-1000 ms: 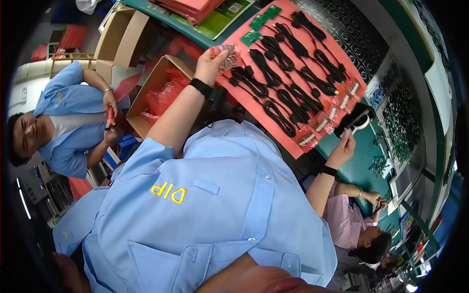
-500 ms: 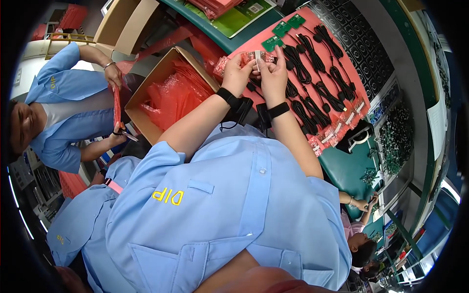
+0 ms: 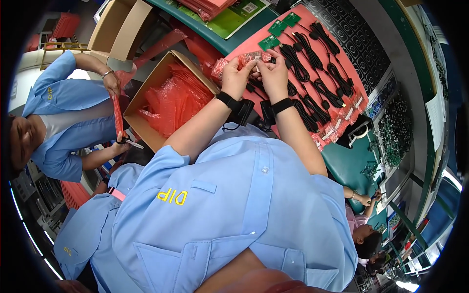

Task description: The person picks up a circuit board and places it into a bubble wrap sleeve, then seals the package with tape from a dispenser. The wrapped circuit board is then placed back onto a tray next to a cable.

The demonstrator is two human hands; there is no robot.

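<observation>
Red, crinkled bubble wrap makes up the packet [image 3: 245, 59] caught between both hands, its translucent folds glinting and poking out beyond the fingers and to the left of them; what it holds inside cannot be made out. A second ago the left hand [image 3: 235, 78] had it alone, while the right hand [image 3: 274, 77] was away by the black tape dispenser [image 3: 348, 136], well off to the right of the present grip. Now the two have met, thumbs nearly touching: the left is closed on the wrap, and the right seems to pinch a white strip [image 3: 257, 58] against it. Half a second ago more of that strip stood clear of the fingers, so it is probably being pressed down, which would mean the packet is close to fastened. Just beyond the grip are the green circuit boards [image 3: 278, 27]; to its right, coiled black cables [image 3: 294, 66] cover the pink mat [image 3: 251, 43], and past them, along the mat's edge, lie similar red packets [image 3: 347, 117] bearing white strips.
</observation>
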